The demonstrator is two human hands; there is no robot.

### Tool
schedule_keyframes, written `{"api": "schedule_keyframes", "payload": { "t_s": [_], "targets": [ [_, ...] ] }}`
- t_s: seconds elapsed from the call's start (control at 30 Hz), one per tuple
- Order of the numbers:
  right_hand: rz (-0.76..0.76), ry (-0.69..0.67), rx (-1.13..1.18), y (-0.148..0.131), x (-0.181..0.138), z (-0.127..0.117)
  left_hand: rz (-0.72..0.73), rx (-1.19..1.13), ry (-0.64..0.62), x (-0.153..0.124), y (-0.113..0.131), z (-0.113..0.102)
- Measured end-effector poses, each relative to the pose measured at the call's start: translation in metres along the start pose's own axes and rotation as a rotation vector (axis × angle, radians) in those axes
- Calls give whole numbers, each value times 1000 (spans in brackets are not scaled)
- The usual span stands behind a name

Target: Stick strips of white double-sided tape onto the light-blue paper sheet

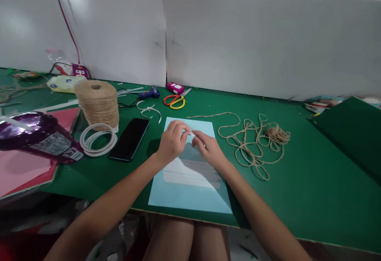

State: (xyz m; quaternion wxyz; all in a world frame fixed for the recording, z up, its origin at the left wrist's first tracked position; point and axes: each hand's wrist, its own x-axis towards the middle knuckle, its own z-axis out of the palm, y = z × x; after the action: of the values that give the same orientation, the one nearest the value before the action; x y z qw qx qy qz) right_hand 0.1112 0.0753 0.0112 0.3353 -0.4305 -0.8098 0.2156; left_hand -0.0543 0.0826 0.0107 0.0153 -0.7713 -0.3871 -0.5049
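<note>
Over the upper part of a light blue sheet (190, 199), my left hand (173, 141) and my right hand (209, 146) meet, fingertips almost touching. Both are closed in a pinch on a small white strip (192, 133); whether it is paper or tape I cannot tell. Beneath my wrists, several pale white strips (190, 177) lie across the sheet, partly in shadow. To the right of my right hand is a loose tangle of jute twine (253, 144), one end of which runs left past the top of the sheet.
Left of the sheet lie a black phone (130, 139), white rings (98, 140), a twine spool (97, 104) and a shiny purple package (41, 136). Behind are scissors (177, 99), a blue glue gun (150, 93) and a purple box (175, 88). A white partition (253, 43) bounds the table.
</note>
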Motion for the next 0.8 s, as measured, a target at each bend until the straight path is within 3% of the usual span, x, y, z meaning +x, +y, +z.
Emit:
{"api": "schedule_keyframes", "payload": {
  "t_s": [0.17, 0.47, 0.6, 0.8],
  "targets": [
    [73, -45, 13, 4, 3, -8, -43, 42, 137, 7, -6, -8],
    [163, 98, -143, 23, 7, -27, -28, 139, 387, 20, -20, -30],
    [217, 134, -134, 36, 9, -34, -15, 162, 407, 21, -24, -34],
    [255, 137, -117, 53, 10, -41, -8, 170, 323, 17, -27, -28]
  ]
}}
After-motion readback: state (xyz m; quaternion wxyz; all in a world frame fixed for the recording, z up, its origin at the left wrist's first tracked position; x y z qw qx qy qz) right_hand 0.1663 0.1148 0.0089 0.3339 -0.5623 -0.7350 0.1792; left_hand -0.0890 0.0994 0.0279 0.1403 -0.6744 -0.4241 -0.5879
